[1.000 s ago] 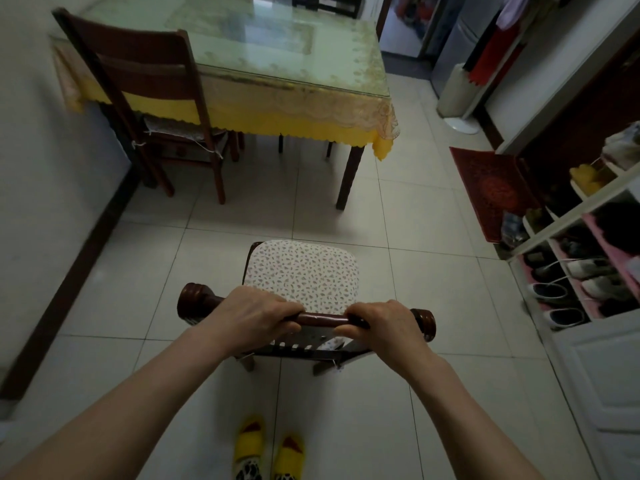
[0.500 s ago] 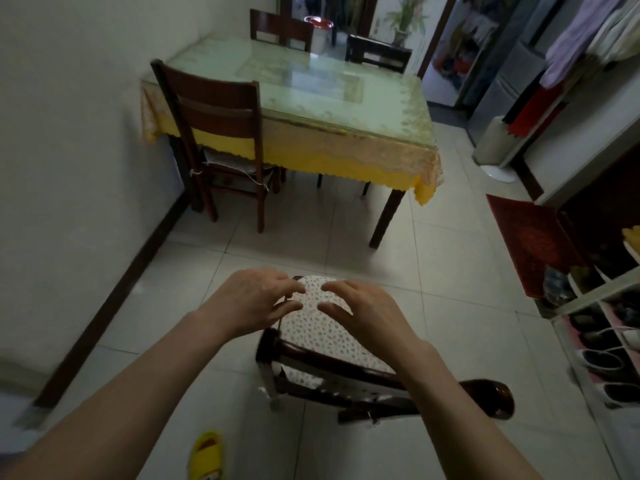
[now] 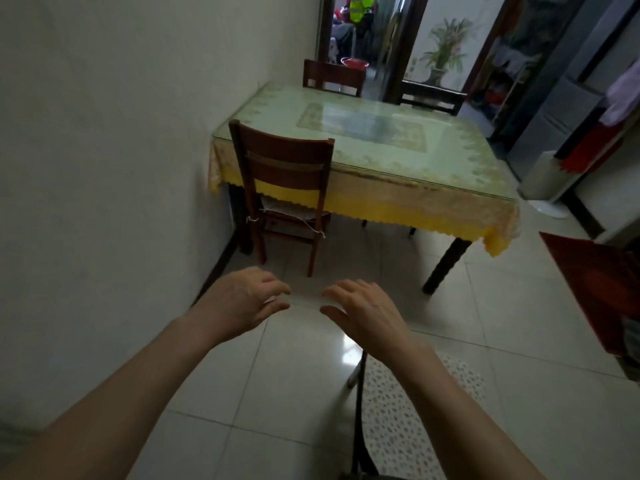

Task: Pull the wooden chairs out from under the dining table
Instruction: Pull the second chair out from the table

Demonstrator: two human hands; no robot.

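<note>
Pale tiled floor carries the counter, draped in a yellow cloth under glass. A chair stands tucked at its near left side, two more at the far side. A cushioned chair stands apart, nearer. A red mat lies at right.

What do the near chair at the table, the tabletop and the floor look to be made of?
Near chair: dark reddish-brown wood, smooth finish, slatted back. Tabletop: seemingly a clear glass sheet over a yellow lace-edged cloth, judging by its reflections and thin edge. Floor: glossy pale tiles, likely ceramic, with grout lines and glare.
</note>
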